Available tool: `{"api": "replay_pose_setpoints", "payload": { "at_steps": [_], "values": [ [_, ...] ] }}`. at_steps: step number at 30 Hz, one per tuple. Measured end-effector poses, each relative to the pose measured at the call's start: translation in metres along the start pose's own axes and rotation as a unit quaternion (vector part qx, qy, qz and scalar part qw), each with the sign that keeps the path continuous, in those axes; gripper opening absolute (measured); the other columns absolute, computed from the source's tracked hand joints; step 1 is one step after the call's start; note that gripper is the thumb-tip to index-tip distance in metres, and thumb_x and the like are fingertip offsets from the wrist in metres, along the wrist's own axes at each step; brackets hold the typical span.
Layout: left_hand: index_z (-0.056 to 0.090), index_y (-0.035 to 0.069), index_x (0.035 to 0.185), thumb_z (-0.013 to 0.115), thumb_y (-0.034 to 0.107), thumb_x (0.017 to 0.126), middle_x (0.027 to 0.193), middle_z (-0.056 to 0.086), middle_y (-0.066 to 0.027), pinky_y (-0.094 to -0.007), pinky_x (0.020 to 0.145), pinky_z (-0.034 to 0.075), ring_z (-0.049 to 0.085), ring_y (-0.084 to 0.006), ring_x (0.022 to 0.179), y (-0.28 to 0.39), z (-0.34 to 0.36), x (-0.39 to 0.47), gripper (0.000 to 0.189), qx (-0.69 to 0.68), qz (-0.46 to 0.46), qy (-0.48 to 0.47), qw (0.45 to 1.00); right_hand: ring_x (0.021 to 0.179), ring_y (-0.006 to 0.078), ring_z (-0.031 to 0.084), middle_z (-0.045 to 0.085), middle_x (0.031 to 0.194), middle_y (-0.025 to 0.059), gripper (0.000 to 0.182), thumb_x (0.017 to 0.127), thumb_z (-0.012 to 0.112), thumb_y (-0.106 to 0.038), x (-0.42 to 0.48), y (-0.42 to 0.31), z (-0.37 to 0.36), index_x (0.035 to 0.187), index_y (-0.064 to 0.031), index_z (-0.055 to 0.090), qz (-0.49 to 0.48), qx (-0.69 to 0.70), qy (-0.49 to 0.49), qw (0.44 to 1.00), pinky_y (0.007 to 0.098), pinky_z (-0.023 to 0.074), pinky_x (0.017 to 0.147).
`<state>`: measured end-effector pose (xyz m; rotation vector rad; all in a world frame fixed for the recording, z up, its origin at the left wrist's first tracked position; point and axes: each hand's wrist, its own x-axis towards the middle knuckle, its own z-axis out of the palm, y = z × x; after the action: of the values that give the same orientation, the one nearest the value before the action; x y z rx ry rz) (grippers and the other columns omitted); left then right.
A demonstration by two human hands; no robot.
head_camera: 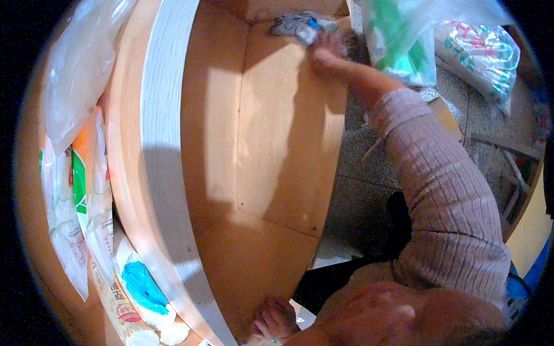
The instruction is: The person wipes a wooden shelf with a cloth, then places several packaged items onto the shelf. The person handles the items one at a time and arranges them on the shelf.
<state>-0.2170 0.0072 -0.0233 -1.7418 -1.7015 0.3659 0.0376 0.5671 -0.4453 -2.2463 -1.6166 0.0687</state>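
At the far end of a wooden compartment (268, 129), my right hand (328, 51) is on a crumpled grey cloth (292, 25) with white and blue patches. Motion blurs the fingers, though they appear to grip the cloth's near side. My right arm, in a pushed-up ribbed sleeve, reaches across the floor side of the compartment. Down at the bottom of the view, my left hand (275, 319) rests by the near end of the compartment with its fingers bent. Whether it grips the edge is unclear.
A pale board edge (162, 151) borders the compartment on the left. Beyond it lie plastic-wrapped packets (97, 186) and a blue package (143, 283). To the upper right, a white-and-green plastic bag (402, 47) and a clear printed bag (480, 56) stand above the speckled floor (363, 160).
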Motion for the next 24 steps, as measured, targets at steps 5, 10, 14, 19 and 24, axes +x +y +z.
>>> {"api": "replay_pose_setpoints", "payload": {
  "at_steps": [5,10,14,19,24],
  "values": [
    [0.066,0.018,0.085,0.064,0.026,0.080,0.082,0.064,0.0044,-0.0413,0.077,0.043,0.059,-0.0198,0.081,-0.004,-0.011,-0.014,0.009,0.043,-0.025,-0.025,0.998,0.124,0.0464,0.037,0.038,0.135,0.0242,0.053,0.084,0.050,-0.023,-0.203,-0.154,-0.093,0.135,-0.0091,0.038,-0.256,0.171,-0.214,0.927,0.0541,0.0309,0.103],
    [0.067,0.018,0.085,0.064,0.026,0.080,0.082,0.064,0.0042,-0.0415,0.076,0.043,0.059,-0.0201,0.081,-0.001,0.000,-0.007,0.010,0.015,-0.010,-0.008,1.000,0.128,0.0379,0.036,0.045,0.131,0.0145,0.041,0.082,0.054,-0.029,-0.357,-0.142,-0.070,0.118,-0.0113,0.056,-0.558,0.176,-0.202,0.785,0.0573,0.0257,0.105],
    [0.067,0.018,0.086,0.064,0.026,0.080,0.083,0.064,0.0040,-0.0416,0.076,0.043,0.059,-0.0204,0.080,0.001,0.001,-0.010,0.010,0.023,-0.019,-0.019,0.999,0.129,0.0342,0.036,0.045,0.131,0.0116,0.043,0.079,0.057,-0.028,-0.356,-0.153,-0.056,0.121,-0.0160,0.055,-0.611,0.204,-0.232,0.729,0.0542,0.0275,0.106],
    [0.067,0.018,0.086,0.064,0.026,0.080,0.083,0.064,0.0039,-0.0417,0.075,0.042,0.059,-0.0208,0.080,0.002,0.005,-0.012,0.011,0.032,-0.035,-0.040,0.998,0.128,0.0337,0.039,0.044,0.135,0.0134,0.042,0.079,0.059,-0.025,-0.211,-0.163,-0.094,0.120,-0.0191,0.054,-0.487,0.128,-0.244,0.829,0.0504,0.0281,0.107],
    [0.067,0.018,0.087,0.064,0.026,0.080,0.083,0.064,0.0037,-0.0419,0.075,0.042,0.058,-0.0211,0.079,0.002,0.003,-0.011,0.012,0.045,-0.048,-0.057,0.996,0.125,0.0342,0.042,0.042,0.137,0.0102,0.039,0.089,0.044,-0.024,-0.062,-0.153,-0.035,0.127,-0.0224,0.050,-0.209,0.066,-0.143,0.965,0.0514,0.0316,0.105]
  ]
}}
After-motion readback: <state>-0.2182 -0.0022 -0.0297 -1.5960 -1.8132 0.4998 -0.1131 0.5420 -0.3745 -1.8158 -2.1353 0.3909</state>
